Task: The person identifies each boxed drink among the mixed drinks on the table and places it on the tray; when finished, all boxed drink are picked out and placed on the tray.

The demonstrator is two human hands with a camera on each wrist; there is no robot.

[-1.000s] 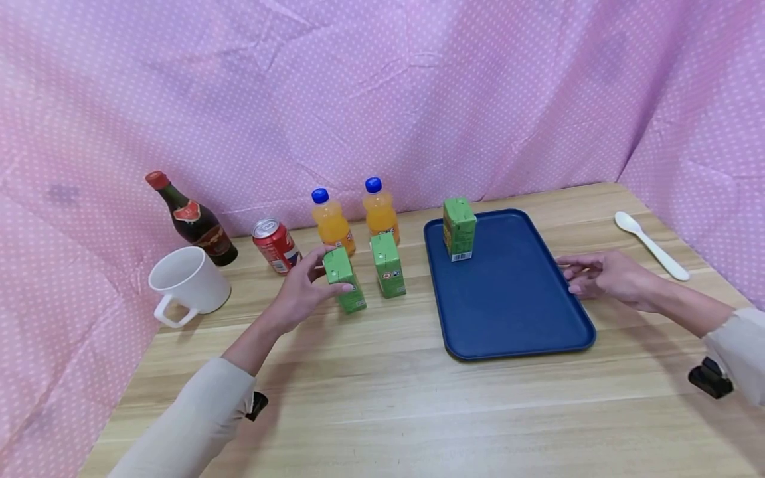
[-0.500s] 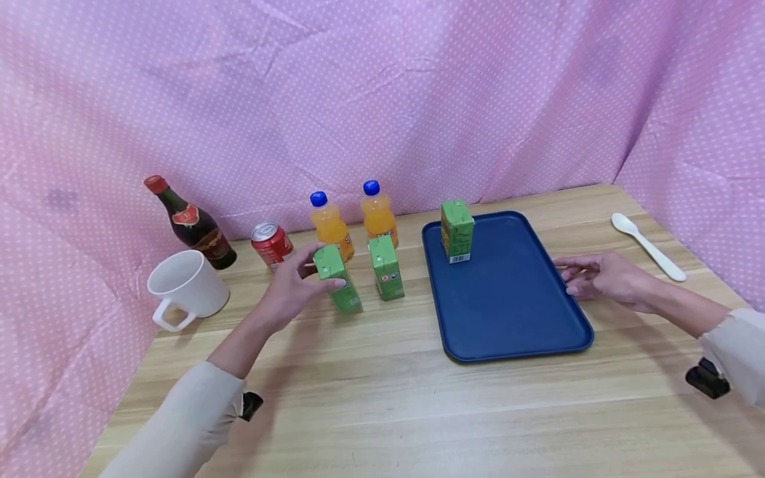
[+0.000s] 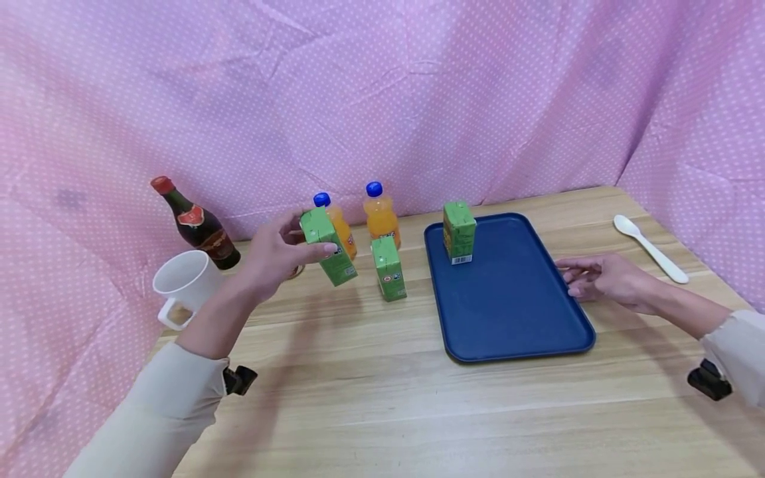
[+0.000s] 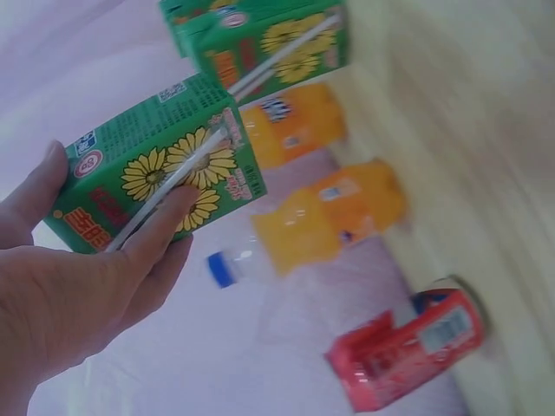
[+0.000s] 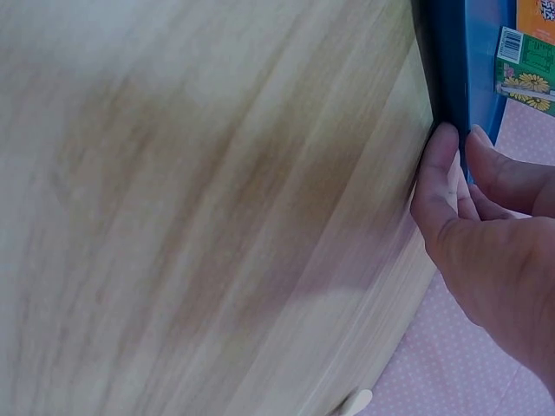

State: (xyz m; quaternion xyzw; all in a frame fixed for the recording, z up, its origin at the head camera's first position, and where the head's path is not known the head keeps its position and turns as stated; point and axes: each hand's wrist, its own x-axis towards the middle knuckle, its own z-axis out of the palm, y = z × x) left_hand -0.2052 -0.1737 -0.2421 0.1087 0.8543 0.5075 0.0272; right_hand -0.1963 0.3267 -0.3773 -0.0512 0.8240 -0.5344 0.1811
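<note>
**The carton goes up from the table**

Compared with half a second ago, the green carton (image 3: 327, 246) is no longer standing on the wood; we now hold it in the air, tilted, in front of the orange bottles (image 3: 382, 216). Our left hand (image 3: 271, 255) clamps it with the thumb on one side and the fingers (image 4: 160, 234) on the flowered face, across the straw, which seems a safe hold for a light box. Below and to the right, a second carton (image 3: 389, 268) stands on the table (image 3: 382, 398), just beside the blue tray (image 3: 514, 332). A third carton (image 3: 459, 232) stands upright in the far left corner of the tray.

Our right hand (image 3: 600, 277) rests at the tray's right rim, its curled fingers (image 5: 438, 165) touching the edge, probably to keep the tray steady.

Further to the left are a red can (image 4: 408, 351), a white mug (image 3: 182, 285) and a dark bottle (image 3: 197, 224). A white spoon (image 3: 648, 247) lies far right.
</note>
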